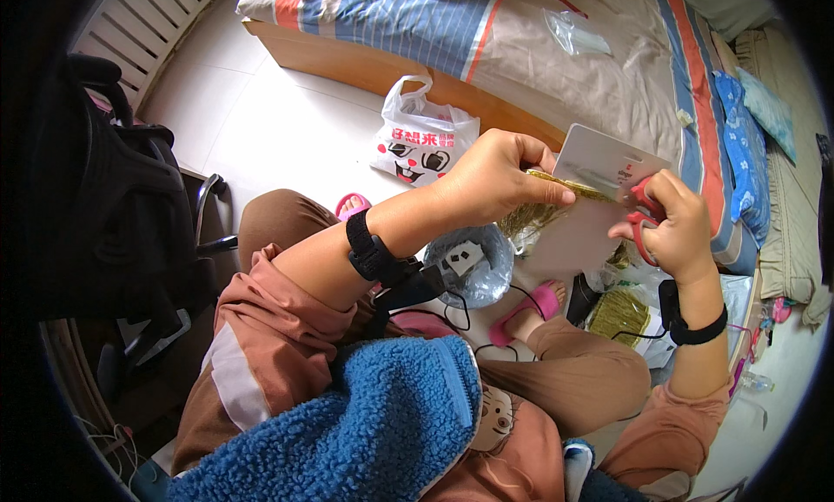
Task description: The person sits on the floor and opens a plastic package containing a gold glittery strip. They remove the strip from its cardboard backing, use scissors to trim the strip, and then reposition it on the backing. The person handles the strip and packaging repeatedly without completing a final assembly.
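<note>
My left hand (515,176) pinches a strip of gold-green fringe (531,212) between thumb and fingers, close to a pale card (573,235) with a hang hole and some writing. My right hand (677,225), at the card's right edge, has its fingers in the red handles of a pair of scissors (645,241). The scissors' blades are hard to make out against the card and fringe. Whether the fringe is attached to the card cannot be told. Below, a clear plastic package of similar gold-green material (619,316) lies by my knee.
A bin with a plastic liner (498,264) stands on the floor between my legs. Beyond it, a white plastic bag (423,137) leans near the wooden bed frame (326,55). A black office chair (130,221) is at the left. Black cables (466,313) hang near my wrists.
</note>
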{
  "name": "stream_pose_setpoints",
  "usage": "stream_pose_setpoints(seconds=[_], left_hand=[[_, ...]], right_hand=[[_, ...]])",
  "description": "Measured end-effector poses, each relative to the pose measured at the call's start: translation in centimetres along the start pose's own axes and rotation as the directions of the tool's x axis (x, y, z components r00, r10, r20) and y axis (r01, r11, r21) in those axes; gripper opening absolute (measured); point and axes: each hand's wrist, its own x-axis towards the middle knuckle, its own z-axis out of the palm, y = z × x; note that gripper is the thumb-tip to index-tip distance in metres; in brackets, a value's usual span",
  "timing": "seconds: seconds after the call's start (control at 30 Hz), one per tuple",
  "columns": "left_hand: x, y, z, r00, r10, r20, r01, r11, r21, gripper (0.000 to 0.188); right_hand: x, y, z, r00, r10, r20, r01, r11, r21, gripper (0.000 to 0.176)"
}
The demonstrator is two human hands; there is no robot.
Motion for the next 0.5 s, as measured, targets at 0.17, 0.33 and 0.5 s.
stream_pose_setpoints(seconds=[0.17,0.33,0.5], left_hand=[[0.0,0.0,-0.2,1.0,-0.02,-0.024,0.021,1.0,0.018,0.019],[0.1,0.0,-0.5,0.997,-0.022,-0.068,0.023,0.999,0.023,0.02],[0.4,0.0,-1.1,0.994,-0.029,-0.107,0.03,0.999,0.013,0.021]], right_hand=[[-0.8,1.5,0.5,0.995,0.036,-0.094,-0.021,0.987,0.157,0.051],[-1.1,4.7,1.4,0.91,0.262,-0.321,-0.084,0.875,0.477,0.044],[-1.2,4.1,0.3,0.954,0.197,-0.226,-0.143,0.961,0.236,0.045]])
